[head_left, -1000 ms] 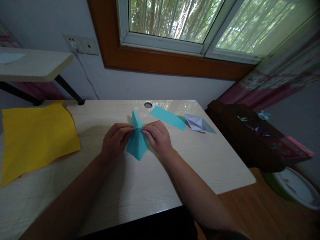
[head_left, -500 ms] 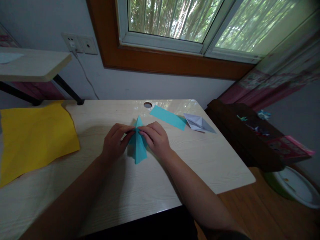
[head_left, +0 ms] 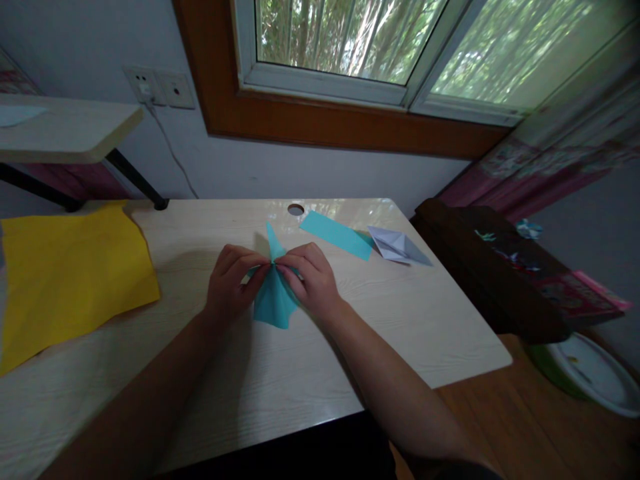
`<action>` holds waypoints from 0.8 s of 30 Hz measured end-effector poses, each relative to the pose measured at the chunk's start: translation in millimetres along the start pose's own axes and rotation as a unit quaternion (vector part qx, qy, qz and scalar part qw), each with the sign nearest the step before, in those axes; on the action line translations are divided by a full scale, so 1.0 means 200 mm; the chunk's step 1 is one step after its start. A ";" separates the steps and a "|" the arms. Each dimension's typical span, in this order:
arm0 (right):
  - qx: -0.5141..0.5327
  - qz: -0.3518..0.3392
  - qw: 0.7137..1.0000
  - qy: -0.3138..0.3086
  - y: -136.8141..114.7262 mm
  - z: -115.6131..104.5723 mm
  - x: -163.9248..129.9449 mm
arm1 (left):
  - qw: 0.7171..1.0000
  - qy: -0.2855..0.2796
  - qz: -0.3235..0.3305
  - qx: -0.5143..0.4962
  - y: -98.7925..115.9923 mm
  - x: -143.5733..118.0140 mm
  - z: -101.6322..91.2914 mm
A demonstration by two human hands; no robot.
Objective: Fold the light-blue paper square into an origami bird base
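Item: folded teal paper (head_left: 273, 300), pinched at its waist by your left hand (head_left: 231, 283) and right hand (head_left: 311, 280), steadying its creases above the bench (head_left: 280, 380).

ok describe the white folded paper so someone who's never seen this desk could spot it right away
Start at the pale wooden desk under the window and go to its far right corner. The white folded paper lies there, just right of a flat teal paper strip. It is the only white, creased, pointed piece; the others are teal or yellow.
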State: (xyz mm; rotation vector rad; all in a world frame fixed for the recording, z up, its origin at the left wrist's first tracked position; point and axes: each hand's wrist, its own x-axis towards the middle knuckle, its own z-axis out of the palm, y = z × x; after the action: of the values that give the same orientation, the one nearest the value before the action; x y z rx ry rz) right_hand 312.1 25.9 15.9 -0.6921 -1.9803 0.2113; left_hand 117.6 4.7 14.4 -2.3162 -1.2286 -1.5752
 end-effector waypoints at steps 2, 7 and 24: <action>0.004 0.000 1.000 0.001 -0.01 0.00 0.00 | 1.000 0.000 0.002 0.000 0.00 0.00 0.00; 0.014 -0.007 1.000 0.000 -0.01 0.00 0.00 | 1.000 -0.009 0.013 -0.027 -0.01 0.00 0.00; 0.040 0.004 0.999 -0.016 0.01 0.01 0.00 | 0.997 -0.014 -0.019 -0.078 -0.02 -0.01 0.02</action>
State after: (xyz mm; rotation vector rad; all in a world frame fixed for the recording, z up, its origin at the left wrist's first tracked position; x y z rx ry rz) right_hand 310.6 27.9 13.7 -0.6495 -1.9883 0.3057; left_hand 118.1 7.5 9.3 -2.4283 -1.2034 -1.7146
